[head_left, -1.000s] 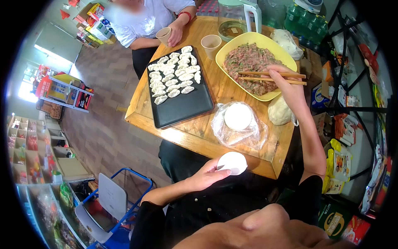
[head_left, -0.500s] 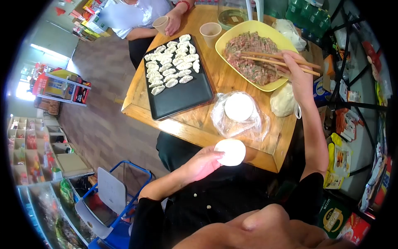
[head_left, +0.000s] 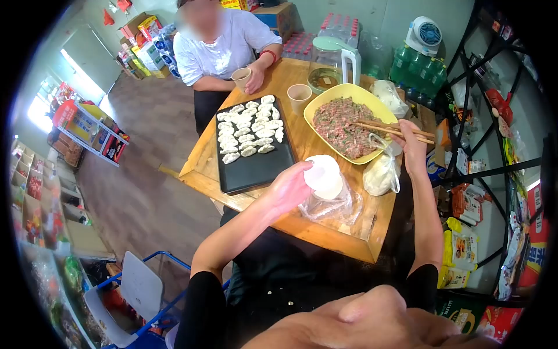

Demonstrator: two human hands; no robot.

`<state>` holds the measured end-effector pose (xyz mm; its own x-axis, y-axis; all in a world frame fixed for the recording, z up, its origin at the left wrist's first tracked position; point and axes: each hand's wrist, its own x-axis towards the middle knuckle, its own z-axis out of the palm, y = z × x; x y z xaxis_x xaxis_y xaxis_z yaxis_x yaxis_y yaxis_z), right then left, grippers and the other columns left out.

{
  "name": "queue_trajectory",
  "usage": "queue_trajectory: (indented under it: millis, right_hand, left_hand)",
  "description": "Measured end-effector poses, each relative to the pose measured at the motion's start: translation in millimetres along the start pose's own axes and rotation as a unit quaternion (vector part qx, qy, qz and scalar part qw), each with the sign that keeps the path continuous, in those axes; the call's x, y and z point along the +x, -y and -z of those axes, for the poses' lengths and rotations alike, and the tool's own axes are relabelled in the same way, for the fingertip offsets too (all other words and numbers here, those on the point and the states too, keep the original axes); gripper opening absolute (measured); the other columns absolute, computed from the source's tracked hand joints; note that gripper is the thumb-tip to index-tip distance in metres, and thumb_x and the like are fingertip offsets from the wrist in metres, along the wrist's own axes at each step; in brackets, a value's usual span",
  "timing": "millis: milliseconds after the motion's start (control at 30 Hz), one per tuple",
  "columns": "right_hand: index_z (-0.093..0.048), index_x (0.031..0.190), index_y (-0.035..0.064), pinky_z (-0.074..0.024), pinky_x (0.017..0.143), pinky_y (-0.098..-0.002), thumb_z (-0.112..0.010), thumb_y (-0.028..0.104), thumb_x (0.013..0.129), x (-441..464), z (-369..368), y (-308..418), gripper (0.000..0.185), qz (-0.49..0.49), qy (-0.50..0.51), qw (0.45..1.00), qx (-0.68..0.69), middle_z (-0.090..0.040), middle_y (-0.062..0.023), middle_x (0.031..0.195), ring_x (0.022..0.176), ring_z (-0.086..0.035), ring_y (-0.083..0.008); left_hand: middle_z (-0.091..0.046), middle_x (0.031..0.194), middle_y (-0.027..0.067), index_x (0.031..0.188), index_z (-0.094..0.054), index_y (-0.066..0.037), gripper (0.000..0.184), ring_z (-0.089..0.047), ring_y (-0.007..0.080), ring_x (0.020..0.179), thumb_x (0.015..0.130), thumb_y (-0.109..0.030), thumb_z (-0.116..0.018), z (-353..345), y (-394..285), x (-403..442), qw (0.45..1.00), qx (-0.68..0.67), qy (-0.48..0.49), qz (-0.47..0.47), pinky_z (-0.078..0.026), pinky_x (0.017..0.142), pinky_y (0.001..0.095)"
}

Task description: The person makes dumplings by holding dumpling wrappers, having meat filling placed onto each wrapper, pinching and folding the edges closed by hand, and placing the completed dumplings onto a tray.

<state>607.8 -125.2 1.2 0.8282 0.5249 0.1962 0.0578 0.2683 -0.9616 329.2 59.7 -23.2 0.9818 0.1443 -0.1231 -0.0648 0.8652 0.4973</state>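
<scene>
My left hand [head_left: 290, 187] holds a round white wrapper [head_left: 321, 173] by its edge, just over the stack of wrappers [head_left: 332, 191] on clear plastic [head_left: 344, 208]. My right hand [head_left: 410, 143] grips wooden chopsticks [head_left: 390, 129], whose tips reach into the minced filling [head_left: 343, 123] in the yellow bowl [head_left: 312, 103]. Below the bowl's right side lies a bag of dough [head_left: 379, 175]. Rows of dumplings [head_left: 247, 136] cover the upper part of the black tray [head_left: 256, 171], left of the bowl.
Across the wooden table [head_left: 302, 232] a person [head_left: 224, 49] holds a paper cup [head_left: 241, 75]. Another cup [head_left: 299, 96] and a glass jug [head_left: 325, 70] stand near the bowl. A folding chair [head_left: 141, 286] is at lower left; shelves of packets line the right.
My left hand has moved forward with the wrapper, from the table's front edge to over the stack. My right hand has shifted slightly, chopsticks still in the bowl. The head view has tilted up.
</scene>
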Motion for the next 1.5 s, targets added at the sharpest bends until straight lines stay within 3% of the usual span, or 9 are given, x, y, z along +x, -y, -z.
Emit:
queue_trajectory:
  millis: [300, 467, 633, 733, 800, 1100, 1267, 1500]
  right_hand:
    - [-0.060, 0.112, -0.0024, -0.0560, 0.083, -0.0296, -0.057, 0.018, 0.097, 14.5, 3.8, 15.6, 0.025, 0.029, 0.001, 0.999, -0.042, -0.065, -0.0122, 0.107, 0.095, -0.066, -0.0190]
    - [-0.059, 0.113, -0.0023, -0.0565, 0.082, -0.0296, -0.056, 0.016, 0.098, 3.7, -5.3, 28.3, 0.024, 0.034, -0.003, 0.999, 0.026, -0.065, -0.0128, 0.108, 0.097, -0.066, -0.0202]
    - [-0.059, 0.111, -0.0017, -0.0570, 0.081, -0.0285, -0.054, 0.016, 0.098, -35.3, -27.6, 46.4, 0.023, -0.039, 0.043, 0.996, 0.062, -0.065, -0.0141, 0.108, 0.098, -0.067, -0.0238]
    - [-0.060, 0.110, -0.0011, -0.0582, 0.075, -0.0274, -0.056, 0.016, 0.097, -55.2, -42.0, 50.6, 0.022, -0.090, 0.141, 0.983, 0.076, -0.066, -0.0177, 0.106, 0.094, -0.069, -0.0274]
    - [-0.060, 0.111, -0.0013, -0.0583, 0.075, -0.0279, -0.057, 0.017, 0.097, -61.6, -45.5, 47.5, 0.023, -0.105, 0.154, 0.980, 0.066, -0.067, -0.0179, 0.106, 0.093, -0.069, -0.0274]
    - [-0.061, 0.110, -0.0028, -0.0595, 0.070, -0.0285, -0.058, 0.017, 0.096, -67.7, -53.1, 49.9, 0.025, -0.142, 0.216, 0.966, -0.001, -0.067, -0.0196, 0.107, 0.090, -0.070, -0.0290]
    - [-0.061, 0.110, -0.0033, -0.0589, 0.068, -0.0273, -0.057, 0.018, 0.096, -63.1, -50.1, 61.3, 0.026, -0.116, 0.187, 0.975, -0.033, -0.067, -0.0198, 0.105, 0.088, -0.070, -0.0281]
    - [-0.059, 0.111, -0.0033, -0.0583, 0.072, -0.0262, -0.054, 0.017, 0.098, -45.4, -44.1, 74.0, 0.025, -0.043, 0.165, 0.985, -0.034, -0.067, -0.0183, 0.104, 0.087, -0.070, -0.0255]
  left_hand:
    - [-0.057, 0.129, 0.0164, 0.128, -0.048, 0.008, 0.046, -0.053, 0.0265, 0.121, 0.092, -0.020, -0.055, 7.7, -2.3, -3.0, 1.000, 0.004, -0.022, 0.009, -0.036, 0.109, 0.0385]
    - [-0.057, 0.130, 0.0184, 0.129, -0.048, 0.007, 0.050, -0.053, 0.0282, 0.123, 0.100, -0.033, -0.044, 5.0, -12.3, 4.4, 1.000, -0.009, -0.005, -0.011, -0.036, 0.110, 0.0395]
    - [-0.055, 0.133, 0.0194, 0.133, -0.043, 0.008, 0.063, -0.049, 0.0305, 0.127, 0.103, -0.046, -0.032, 6.3, -19.6, 14.7, 0.998, -0.062, 0.003, 0.011, -0.032, 0.112, 0.0427]
    - [-0.051, 0.137, 0.0216, 0.137, -0.039, 0.010, 0.068, -0.047, 0.0316, 0.130, 0.103, -0.048, -0.029, -7.1, -22.1, 2.0, 0.984, -0.172, -0.020, 0.038, -0.030, 0.114, 0.0442]
    - [-0.043, 0.143, 0.0245, 0.140, -0.033, 0.011, 0.071, -0.042, 0.0343, 0.134, 0.102, -0.049, -0.028, -6.0, -21.8, -6.7, 0.984, -0.162, 0.043, 0.052, -0.028, 0.115, 0.0452]
    - [-0.042, 0.143, 0.0278, 0.138, -0.035, 0.013, 0.071, -0.041, 0.0372, 0.134, 0.102, -0.048, -0.031, 4.6, -10.6, -30.2, 0.973, -0.217, 0.035, 0.072, -0.028, 0.116, 0.0461]
    - [-0.037, 0.147, 0.0266, 0.141, -0.029, 0.012, 0.072, -0.039, 0.0371, 0.136, 0.101, -0.048, -0.035, 15.4, -6.0, -26.8, 0.968, -0.237, 0.044, 0.065, -0.028, 0.116, 0.0460]
    - [-0.046, 0.141, 0.0245, 0.136, -0.040, 0.011, 0.065, -0.044, 0.0347, 0.132, 0.102, -0.044, -0.037, 17.0, -10.4, -31.0, 0.968, -0.242, 0.014, 0.057, -0.029, 0.115, 0.0449]
